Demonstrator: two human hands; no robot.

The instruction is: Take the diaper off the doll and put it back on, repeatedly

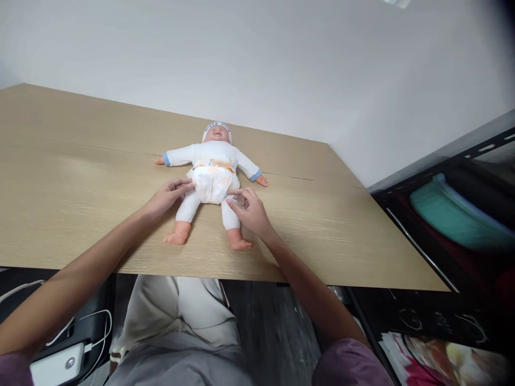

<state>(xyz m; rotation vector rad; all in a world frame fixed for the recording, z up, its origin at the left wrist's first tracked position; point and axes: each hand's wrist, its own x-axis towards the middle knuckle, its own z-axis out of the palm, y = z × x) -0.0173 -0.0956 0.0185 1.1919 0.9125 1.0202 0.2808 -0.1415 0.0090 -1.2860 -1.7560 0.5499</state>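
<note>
We have a white diaper (pixel 211 185) around the hips of a doll (pixel 215 152), which lies on its back near the front middle of the table (pixel 100 209), its feet towards us. An orange-edged waistband crosses the doll's belly. We judge the diaper light, soft and padded, easily creased and not slippery; its leg edges and the sides of its waistband look the best places to take hold, since the padded middle would only bunch. The doll, we think, would shift with a firm tug.

Our left hand (pixel 168 194) meets the diaper's edge at one thigh, fingers lightly bent and drawn together. Our right hand (pixel 250 208) is at the opposite leg edge, thumb and forefinger slightly apart. The fingertips are small from here, so we cannot tell whether either hand pinches the edge or merely touches it.

Beyond the table stands a pale wall (pixel 181 59); to the right, a dark rack holds a teal item (pixel 458 214), blurred.
</note>
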